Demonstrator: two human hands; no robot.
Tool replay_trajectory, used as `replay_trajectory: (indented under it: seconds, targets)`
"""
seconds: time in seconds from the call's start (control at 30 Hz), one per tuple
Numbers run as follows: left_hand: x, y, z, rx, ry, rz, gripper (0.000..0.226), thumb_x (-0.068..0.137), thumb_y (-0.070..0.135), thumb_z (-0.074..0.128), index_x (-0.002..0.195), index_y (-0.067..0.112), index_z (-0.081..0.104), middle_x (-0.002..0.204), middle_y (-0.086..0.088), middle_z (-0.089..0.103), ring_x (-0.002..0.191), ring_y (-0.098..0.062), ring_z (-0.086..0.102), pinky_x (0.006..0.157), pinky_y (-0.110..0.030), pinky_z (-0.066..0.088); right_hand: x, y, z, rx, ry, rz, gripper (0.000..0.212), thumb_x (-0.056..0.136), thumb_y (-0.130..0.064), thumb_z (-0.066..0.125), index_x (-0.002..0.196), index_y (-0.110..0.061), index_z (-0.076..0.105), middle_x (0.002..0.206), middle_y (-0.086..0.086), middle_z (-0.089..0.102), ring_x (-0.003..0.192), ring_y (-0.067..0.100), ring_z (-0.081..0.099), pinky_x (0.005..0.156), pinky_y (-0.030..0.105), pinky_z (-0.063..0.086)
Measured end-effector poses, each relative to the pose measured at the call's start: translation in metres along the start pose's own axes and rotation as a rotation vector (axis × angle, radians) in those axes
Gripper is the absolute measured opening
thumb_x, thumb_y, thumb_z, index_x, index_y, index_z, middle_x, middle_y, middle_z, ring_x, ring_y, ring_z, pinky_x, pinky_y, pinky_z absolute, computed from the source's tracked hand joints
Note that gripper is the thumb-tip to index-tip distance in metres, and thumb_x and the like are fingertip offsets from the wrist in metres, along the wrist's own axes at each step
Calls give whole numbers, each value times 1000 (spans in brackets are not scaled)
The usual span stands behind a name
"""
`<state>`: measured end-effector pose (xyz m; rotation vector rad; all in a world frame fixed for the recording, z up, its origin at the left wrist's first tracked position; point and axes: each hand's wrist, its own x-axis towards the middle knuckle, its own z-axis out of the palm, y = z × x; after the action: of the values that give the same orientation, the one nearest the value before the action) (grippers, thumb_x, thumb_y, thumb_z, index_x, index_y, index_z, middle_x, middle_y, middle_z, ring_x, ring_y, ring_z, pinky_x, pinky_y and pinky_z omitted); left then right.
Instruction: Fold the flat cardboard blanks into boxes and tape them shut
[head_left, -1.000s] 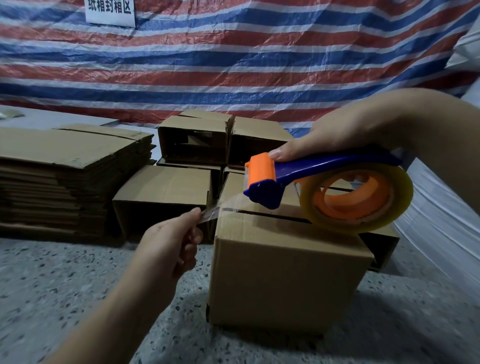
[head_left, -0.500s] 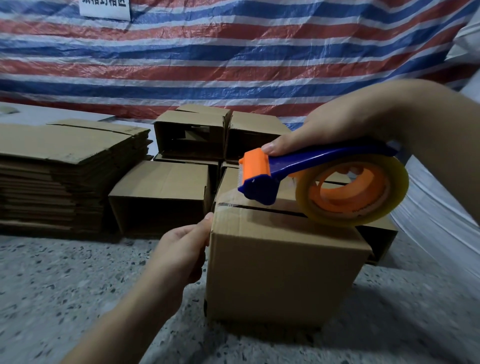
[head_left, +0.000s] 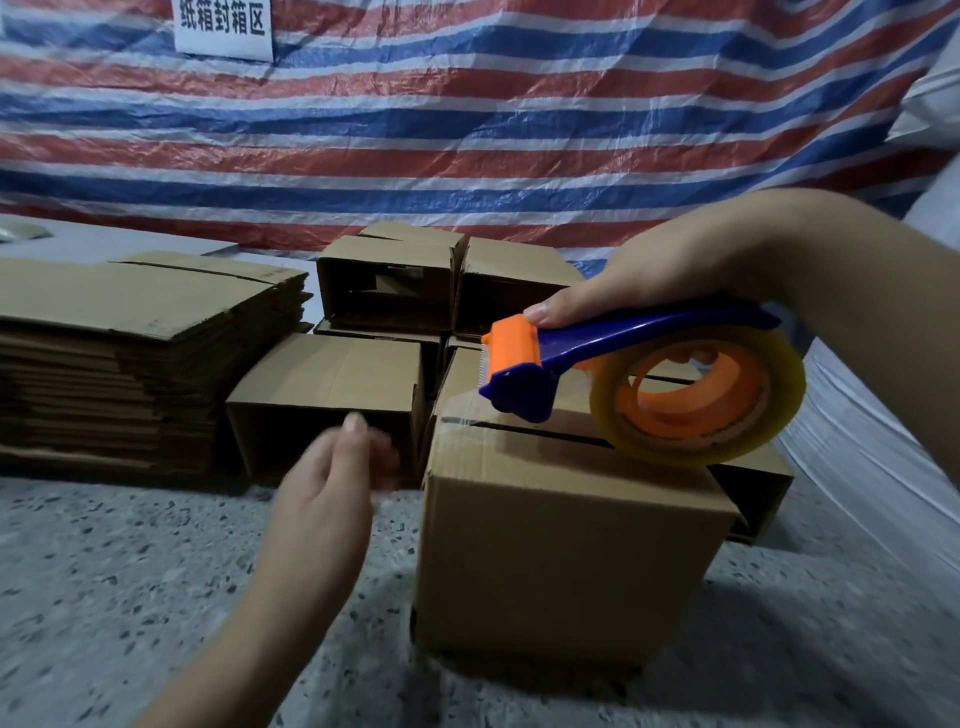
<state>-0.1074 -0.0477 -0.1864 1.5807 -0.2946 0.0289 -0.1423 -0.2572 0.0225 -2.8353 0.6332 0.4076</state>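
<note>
A striped tarp (head_left: 467, 130) hangs as the back wall, well beyond both hands, with a white sign (head_left: 223, 26) near its top. Out past the left fingers a stack of blanks (head_left: 130, 353) lies flat, I'd guess kept within reach for the folding to come. Between that stack and the right hand several open boxes (head_left: 332, 395) lie on their sides in a cluster, apparently folded and waiting for tape. The box (head_left: 566, 545) being sealed stands on the speckled tabletop (head_left: 104, 597), directly under the right hand, its top flaps closed with the seam facing up. The right hand (head_left: 675, 275) grips the dispenser (head_left: 613, 374), fingers curled round the blue handle; its orange head sits just above the near end of the seam, the roll resting over the top of the box, likely so the tape can be drawn along the seam. A clear strip seems already stuck over the box's left edge. The left hand (head_left: 332, 499) hovers just beside that edge, blurred, fingers loosely spread and holding nothing.
</note>
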Motion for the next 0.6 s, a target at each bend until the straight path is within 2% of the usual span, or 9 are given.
replay_trajectory:
  seconds: [0.03,0.1,0.17,0.27,0.3,0.37,0.47,0.53,0.6]
  targets:
    - [-3,11,1,7,-40,100,49,79,82,38,103,47,64,89,22,66,87,7,62,73,-23,45,1,1,0,6,2,0,91,38,-85,69,99,-18,68,73,7,77,57,19,74,46,24,51]
    - [-13,31,8,80,-219,132,58,67,89,38,122,70,41,107,45,53,102,29,46,84,-15,41,4,1,-1,14,10,-2,92,38,-86,70,100,-18,69,73,7,77,57,19,74,45,25,51]
    - [-19,35,16,185,-322,138,67,71,84,42,134,65,33,132,41,44,118,24,38,97,-17,36,4,1,-1,4,19,0,93,36,-87,69,97,-18,70,72,7,77,58,20,74,45,26,52]
    - [-21,35,19,259,-305,184,65,84,63,41,146,49,30,147,30,36,122,19,31,92,-6,27,4,0,-1,-4,29,20,95,33,-89,69,97,-19,70,72,6,76,60,21,75,45,26,53]
    - [-20,37,17,304,-303,195,64,86,62,38,148,48,28,147,28,37,121,17,32,90,-6,28,5,0,0,-4,23,22,95,32,-88,69,96,-18,70,72,6,76,59,21,75,46,27,53]
    - [-20,40,15,481,-291,241,67,84,65,28,149,49,24,140,21,47,115,6,43,90,-17,38,6,-2,1,-18,21,-2,99,25,-89,70,94,-17,70,76,8,77,61,23,75,49,30,56]
    - [-22,48,15,752,-259,371,67,83,65,14,148,48,21,105,12,60,90,-5,56,76,-29,50,5,-1,1,-38,18,-42,119,8,-90,69,102,-19,70,86,10,78,76,27,77,76,41,63]
    - [-21,48,15,879,-227,423,67,83,65,8,147,48,18,84,14,51,78,-3,52,66,-25,48,2,1,2,-78,3,-18,109,23,-90,70,106,-20,69,80,8,78,72,25,77,77,41,62]
    - [-19,49,14,987,-201,454,69,82,64,3,148,47,16,74,17,41,69,1,45,57,-19,40,-2,3,2,-81,13,1,98,37,-90,69,106,-20,69,78,7,78,71,25,77,75,39,62]
